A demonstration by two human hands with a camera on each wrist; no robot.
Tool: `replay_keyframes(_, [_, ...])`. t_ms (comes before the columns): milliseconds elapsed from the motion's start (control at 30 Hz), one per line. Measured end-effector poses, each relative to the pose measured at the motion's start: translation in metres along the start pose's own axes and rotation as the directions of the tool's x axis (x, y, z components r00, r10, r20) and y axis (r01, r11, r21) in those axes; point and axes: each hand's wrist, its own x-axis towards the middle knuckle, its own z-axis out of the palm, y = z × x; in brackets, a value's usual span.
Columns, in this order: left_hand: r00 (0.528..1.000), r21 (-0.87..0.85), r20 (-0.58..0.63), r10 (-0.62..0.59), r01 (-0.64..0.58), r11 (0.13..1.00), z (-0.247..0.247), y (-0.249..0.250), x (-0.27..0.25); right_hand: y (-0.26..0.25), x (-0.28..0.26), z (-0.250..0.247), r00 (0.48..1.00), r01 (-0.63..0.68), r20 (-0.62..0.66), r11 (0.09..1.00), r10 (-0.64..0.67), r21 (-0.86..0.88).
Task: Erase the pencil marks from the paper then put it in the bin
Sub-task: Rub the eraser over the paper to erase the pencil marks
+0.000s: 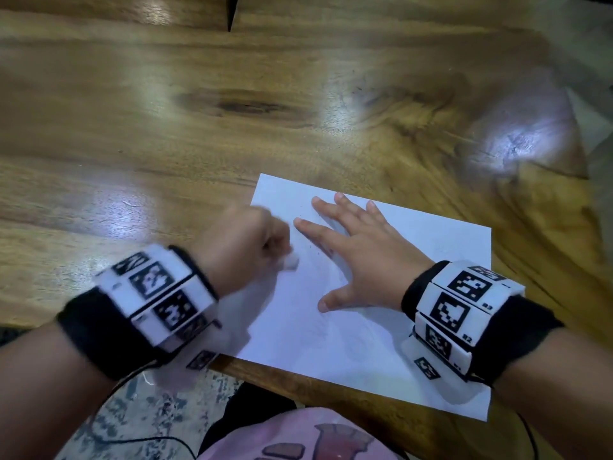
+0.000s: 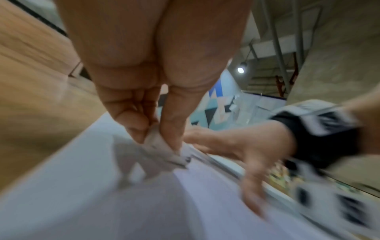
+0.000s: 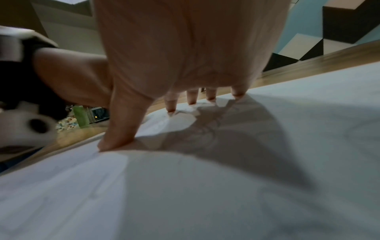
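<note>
1. Paper lies flat on the wooden table, near edge overhanging the table's front edge slightly; sheet sits askew to the table edge.
2. Right hand spread wide, palm down on the sheet's middle; right wrist view shows the fingertips and thumb pressed onto the paper; judged purpose: pin the sheet so rubbing does not drag or crease it.
3. Left hand curled tight, pinching a small whitish eraser between thumb and fingers; left wrist view shows the eraser's lower end on the paper, close to the right hand's index finger.
4. Left hand and its wrist band blurred in the head view; judged mid-stroke, rubbing.
5. Pencil marks faint; a few grey lines visible under the right palm's shadow in the right wrist view; the hand may have to shift to expose them.
6. Step in hand, by judgement: erasing, not finished; binning not yet begun.
7. Bin not in any view; its location cannot be told.
8. Risk: hard strokes near the unpinned left edge could buckle the sheet.
</note>
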Motion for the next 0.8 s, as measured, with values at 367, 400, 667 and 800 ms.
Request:
replay_keyframes(367, [1.000,-0.058,0.030,0.009,-0.008,0.998,0.006,-0.006,-0.018,0.001,0.000,0.002,1.000,0.004,-0.012,1.000,-0.004,-0.026])
replay_keyframes(400, [0.999,-0.047,-0.042,-0.011,0.009,0.999,0.004,-0.006,-0.006,0.001,0.000,0.002,1.000,0.003,-0.013,1.000,-0.003,-0.025])
replay_keyframes(667, [0.977,-0.005,0.194,0.089,-0.089,0.996,0.004,-0.020,-0.037,0.002,0.000,0.002,1.000,0.004,-0.013,1.000,-0.004,-0.011])
replay_keyframes(800, [0.999,-0.023,-0.042,0.021,-0.022,0.999,-0.007,-0.021,-0.008,0.002,0.000,0.002,1.000,0.003,-0.011,1.000,-0.004,-0.014])
